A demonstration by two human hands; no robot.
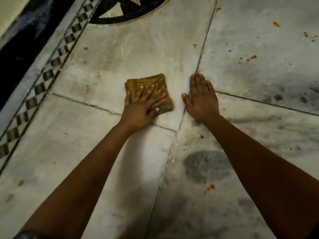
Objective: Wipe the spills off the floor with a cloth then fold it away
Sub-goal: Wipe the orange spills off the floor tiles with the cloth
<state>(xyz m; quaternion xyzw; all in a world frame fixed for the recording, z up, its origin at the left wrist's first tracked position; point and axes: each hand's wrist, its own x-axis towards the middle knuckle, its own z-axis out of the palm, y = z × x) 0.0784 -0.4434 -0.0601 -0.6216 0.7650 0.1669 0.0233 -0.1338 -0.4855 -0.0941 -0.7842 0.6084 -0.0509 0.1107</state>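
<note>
A folded brown cloth (pixel 151 83) with a yellow pattern lies flat on the pale marble floor (pixel 138 49). My left hand (pixel 143 107) presses on it with fingers spread and straight, covering its near half. My right hand (pixel 201 99) rests flat on the floor just right of the cloth, fingers straight, holding nothing. Orange spill spots (pixel 252 57) dot the slab to the far right, more orange spots (pixel 276 24) lie further back, and a small orange spill (pixel 210 187) sits near my right forearm.
A checkered inlay border (pixel 51 69) runs diagonally along the left, with a dark band (pixel 20 49) beyond it. A black circular inlay (pixel 120 16) sits at the top. Dark grout lines (pixel 203 45) cross the floor. Grey smudges (pixel 207 163) mark the slabs on the right.
</note>
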